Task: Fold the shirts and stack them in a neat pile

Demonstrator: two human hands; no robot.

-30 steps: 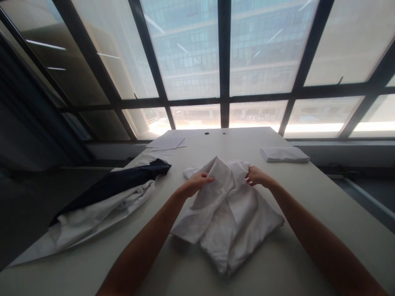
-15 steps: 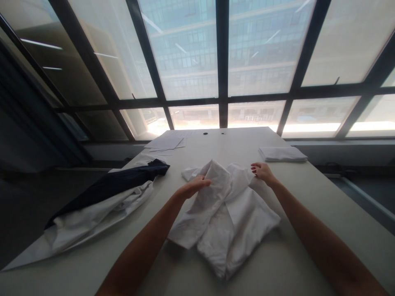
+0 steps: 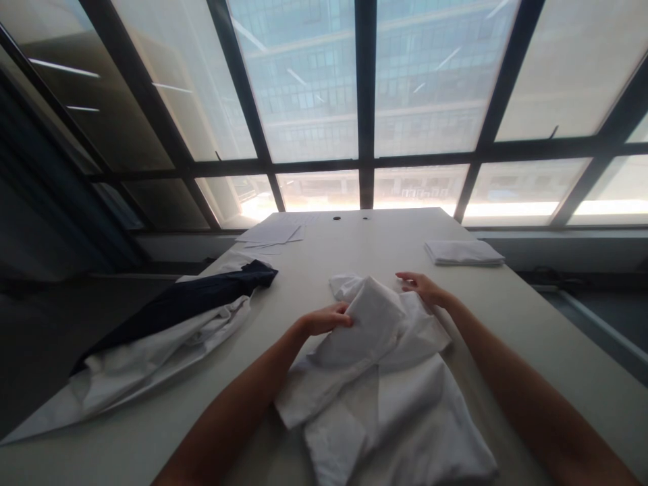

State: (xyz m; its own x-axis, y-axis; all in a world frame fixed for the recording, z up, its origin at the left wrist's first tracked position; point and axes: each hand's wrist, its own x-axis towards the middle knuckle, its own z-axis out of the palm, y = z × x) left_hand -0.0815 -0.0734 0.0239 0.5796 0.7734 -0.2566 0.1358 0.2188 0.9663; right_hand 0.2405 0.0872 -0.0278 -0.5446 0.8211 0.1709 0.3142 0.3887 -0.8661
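Note:
A crumpled white shirt (image 3: 389, 398) lies on the pale table (image 3: 324, 263) right in front of me. My left hand (image 3: 324, 319) is closed on a raised fold at the shirt's left side. My right hand (image 3: 422, 287) rests on the far right part of the shirt with its fingers stretched out, holding nothing. Both forearms reach in from the bottom of the view.
A dark navy garment (image 3: 187, 304) lies over a heap of white cloth (image 3: 136, 368) at the table's left edge. A folded white cloth (image 3: 463, 252) sits at the far right. Sheets of paper (image 3: 271, 234) lie at the far left, near two round holes. Tall windows stand behind.
The shirt has been drawn nearer to me and now spreads lower in view. My left hand has lifted its fold over to the right. My right hand let go and now lies flat.

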